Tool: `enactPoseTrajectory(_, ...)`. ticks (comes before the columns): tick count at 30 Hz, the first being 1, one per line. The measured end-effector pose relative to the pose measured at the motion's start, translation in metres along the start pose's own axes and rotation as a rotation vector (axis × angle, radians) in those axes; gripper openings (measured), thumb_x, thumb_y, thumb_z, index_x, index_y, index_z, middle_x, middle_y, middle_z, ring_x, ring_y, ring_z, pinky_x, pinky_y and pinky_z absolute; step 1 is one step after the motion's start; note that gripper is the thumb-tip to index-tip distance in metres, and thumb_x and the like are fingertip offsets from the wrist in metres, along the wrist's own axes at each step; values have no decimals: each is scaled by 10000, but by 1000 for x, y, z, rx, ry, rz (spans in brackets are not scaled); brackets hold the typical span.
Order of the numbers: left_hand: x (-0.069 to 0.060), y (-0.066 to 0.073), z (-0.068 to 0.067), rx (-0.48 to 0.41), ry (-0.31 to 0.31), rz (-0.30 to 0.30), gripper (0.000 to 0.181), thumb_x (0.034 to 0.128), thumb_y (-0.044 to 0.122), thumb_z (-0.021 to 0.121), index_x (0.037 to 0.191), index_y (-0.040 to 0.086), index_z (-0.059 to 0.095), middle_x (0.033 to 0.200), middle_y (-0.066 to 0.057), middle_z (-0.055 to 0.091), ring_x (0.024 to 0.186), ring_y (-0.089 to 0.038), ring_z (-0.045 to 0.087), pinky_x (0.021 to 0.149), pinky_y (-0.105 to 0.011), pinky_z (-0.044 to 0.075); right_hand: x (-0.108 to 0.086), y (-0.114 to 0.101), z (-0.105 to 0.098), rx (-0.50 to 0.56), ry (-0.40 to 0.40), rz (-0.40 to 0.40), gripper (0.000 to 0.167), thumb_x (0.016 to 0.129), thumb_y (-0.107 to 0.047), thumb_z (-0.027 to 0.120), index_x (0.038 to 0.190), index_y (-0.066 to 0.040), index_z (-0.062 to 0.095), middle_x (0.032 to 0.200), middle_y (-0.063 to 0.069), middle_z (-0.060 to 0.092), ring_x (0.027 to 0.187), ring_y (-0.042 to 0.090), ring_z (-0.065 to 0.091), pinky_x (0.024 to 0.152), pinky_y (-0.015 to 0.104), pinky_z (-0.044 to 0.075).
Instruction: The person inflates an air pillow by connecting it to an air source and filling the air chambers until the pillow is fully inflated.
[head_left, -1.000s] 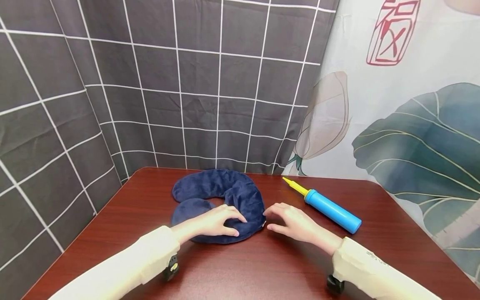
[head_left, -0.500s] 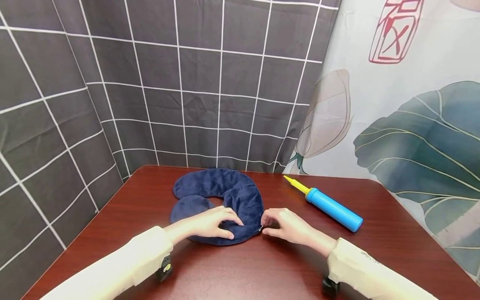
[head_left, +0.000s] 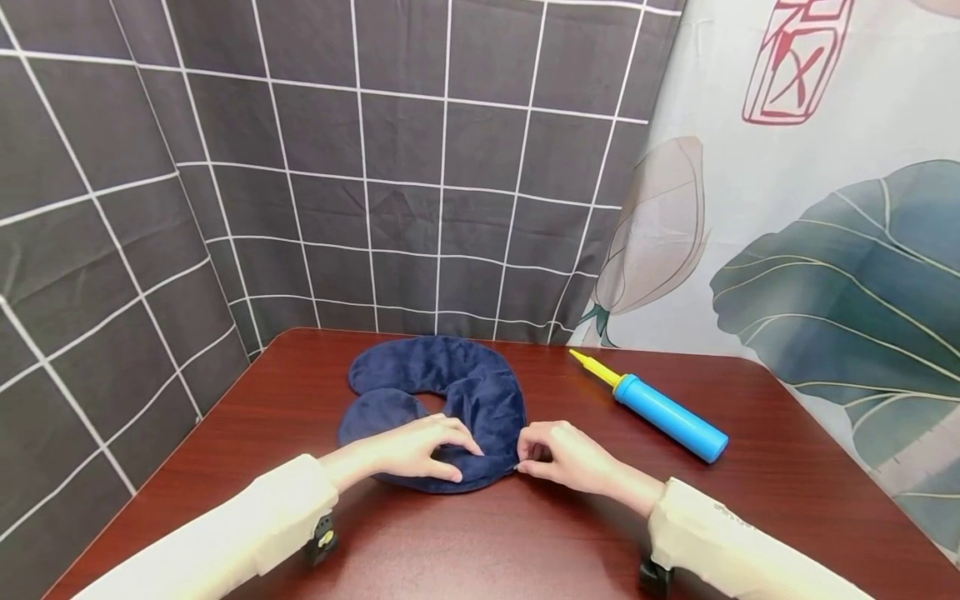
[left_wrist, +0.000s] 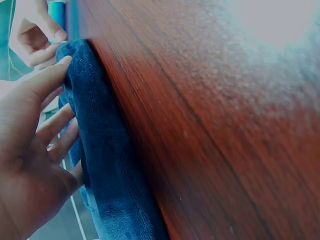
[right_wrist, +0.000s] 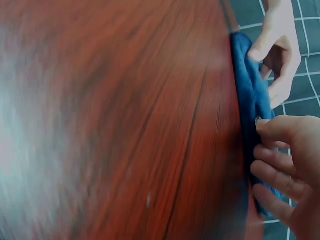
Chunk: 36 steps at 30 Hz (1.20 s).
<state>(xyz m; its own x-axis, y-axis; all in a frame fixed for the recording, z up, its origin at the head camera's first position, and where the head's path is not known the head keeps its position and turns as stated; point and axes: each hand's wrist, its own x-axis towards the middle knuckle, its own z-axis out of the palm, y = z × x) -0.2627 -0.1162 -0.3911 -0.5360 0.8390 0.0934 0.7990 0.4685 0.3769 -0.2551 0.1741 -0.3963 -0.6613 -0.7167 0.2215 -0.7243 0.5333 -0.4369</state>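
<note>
A pale cream left sleeve (head_left: pixel 225 525) and a matching right sleeve (head_left: pixel 742 537) reach in from the bottom corners, with 1 small black device under each cuff: the left device (head_left: pixel 322 537) shows a yellow mark, the right device (head_left: pixel 655 575) is partly hidden. Between and beyond them is the bare front of a reddish-brown wood-grain table (head_left: pixel 420 542).

The left hand (head_left: pixel 420 450) rests on the near arm of a navy plush neck pillow (head_left: pixel 487 408), its thumb and fingers spread apart on the fabric. At the pillow's right edge, the right hand (head_left: pixel 566 457) has thumb and index finger brought together, pinching a small metal tab (right_wrist: pixel 258 121) (too tiny for its shape to be clear); its other fingers are bent alongside the cloth.

The pillow lies flat and wrinkled on the table, a C whose 2 ends point left, its far curve close to the back edge. To its right, apart from it and beyond the right hand, a blue pump (head_left: pixel 671 418) lies aslant, its yellow nozzle (head_left: pixel 596 369) aimed at the back edge.

Behind the table hangs dark grey cloth (head_left: pixel 315 125) with a white grid; right of that, a pale hanging (head_left: pixel 720 83) bears a red seal (head_left: pixel 798 71), a bud (head_left: pixel 652 225) and a large blue-green leaf (head_left: pixel 862 283).
</note>
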Motion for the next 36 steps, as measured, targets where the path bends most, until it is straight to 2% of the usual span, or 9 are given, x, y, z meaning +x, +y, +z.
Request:
enactPoseTrajectory(5,0,5,-8,4,-53,-13,334,909,300,704,1230,210,680,1225,12,645,1137,-144,559,994,-298,452,-1,-6,3,120,-10,58,148,855,-165,760,806,-207,626,766,-84,616,703,-15,553,661,218,532)
enactPoseTrajectory(10,14,13,-17,61,-114,-34,283,902,299,705,1159,182,703,1104,-15,666,1032,-148,595,923,-272,467,-2,-7,5,177,-28,125,137,849,-167,758,795,-202,637,745,-83,612,675,-11,550,647,198,519)
enactPoseTrajectory(14,24,20,-18,119,-70,-94,262,902,343,698,1123,202,715,1063,1,670,992,-141,597,874,-263,485,-1,-7,7,182,-38,150,132,848,-182,761,792,-209,645,734,-92,602,661,-9,543,647,191,511)
enactPoseTrajectory(17,30,24,-15,128,-10,-135,274,894,354,708,1135,225,710,1118,16,662,1054,-151,583,907,-307,496,0,-8,7,180,-25,157,123,846,-189,764,794,-205,654,714,-89,601,641,-2,539,626,194,507)
enactPoseTrajectory(19,32,24,-12,123,6,-152,283,894,356,710,1154,244,704,1159,32,647,1092,-153,578,929,-325,499,0,-9,7,170,-11,167,118,848,-205,764,792,-206,660,697,-91,601,621,-2,535,612,190,501)
enactPoseTrajectory(27,32,22,-1,87,-13,-178,300,901,351,713,1188,266,694,1175,53,615,1050,-109,633,879,-269,521,-1,-15,7,145,16,218,117,831,-197,780,775,-158,685,654,-71,609,567,-1,515,568,183,484)
enactPoseTrajectory(36,28,20,6,162,18,-191,332,850,429,749,1169,344,714,1167,113,632,1053,-102,637,814,-295,534,-3,-16,11,60,41,196,126,811,-162,788,749,-175,679,665,-100,593,608,-34,483,582,163,458)
